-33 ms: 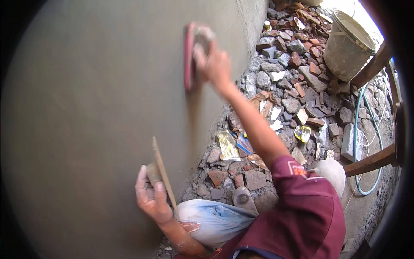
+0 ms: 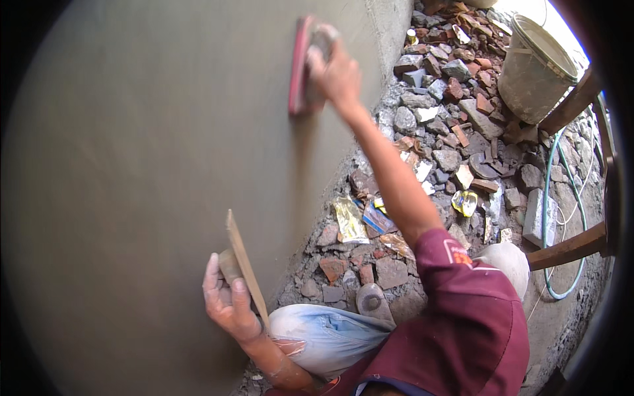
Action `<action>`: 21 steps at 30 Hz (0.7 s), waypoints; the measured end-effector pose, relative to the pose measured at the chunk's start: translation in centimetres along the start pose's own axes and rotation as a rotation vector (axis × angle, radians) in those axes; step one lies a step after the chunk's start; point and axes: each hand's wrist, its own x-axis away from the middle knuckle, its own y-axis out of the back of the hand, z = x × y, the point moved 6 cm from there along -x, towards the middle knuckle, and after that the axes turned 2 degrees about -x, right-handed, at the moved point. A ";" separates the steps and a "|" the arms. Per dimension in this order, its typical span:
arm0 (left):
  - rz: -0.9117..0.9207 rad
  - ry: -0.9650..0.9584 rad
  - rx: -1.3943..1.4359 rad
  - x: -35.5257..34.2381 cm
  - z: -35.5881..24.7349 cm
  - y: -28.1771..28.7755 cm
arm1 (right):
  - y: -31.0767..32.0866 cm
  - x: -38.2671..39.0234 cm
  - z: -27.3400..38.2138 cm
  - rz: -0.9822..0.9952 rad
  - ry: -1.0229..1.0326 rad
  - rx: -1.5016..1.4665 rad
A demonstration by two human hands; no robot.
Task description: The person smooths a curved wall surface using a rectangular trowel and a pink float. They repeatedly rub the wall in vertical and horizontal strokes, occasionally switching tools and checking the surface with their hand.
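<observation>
A smooth grey plastered wall (image 2: pixel 145 165) fills the left and middle. My right hand (image 2: pixel 339 78) is closed round the handle of a red-edged plastering float (image 2: pixel 300 69), whose long face lies along the wall near the top. My arm is stretched far forward, and its shadow falls below the float. Lower down, my left hand (image 2: pixel 228 309) grips the handle of a thin wooden float (image 2: pixel 247 267). That board stands on edge, tilted, close in front of the wall and beside my bent knee; whether it touches the wall I cannot tell.
Broken stone and brick rubble (image 2: pixel 456 142) covers the ground along the wall's foot, with crumpled wrappers (image 2: pixel 350 221) in it. To the right are a dirty bucket (image 2: pixel 535 72), a pale block (image 2: pixel 533 223), a blue-green hose (image 2: pixel 547 191) and a wooden pole (image 2: pixel 569 247).
My right hand and the red-edged float have slid farther up the wall and slightly right. The left hand with the wooden float has shifted a little left.
</observation>
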 end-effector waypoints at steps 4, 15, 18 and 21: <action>-0.032 -0.057 -0.062 0.2 -0.8 1.5 | 0.8 -6.2 -2.8 -0.022 -0.041 -0.079; -0.057 -0.097 -0.076 0.5 -1.1 0.2 | -2.2 22.4 3.6 0.061 0.230 -0.224; -0.067 -0.082 -0.102 1.1 -1.2 1.6 | -2.2 14.0 1.0 0.083 0.030 -0.057; -0.097 -0.071 -0.133 1.4 -1.5 2.6 | -1.4 3.7 -3.9 -0.056 -0.051 -0.062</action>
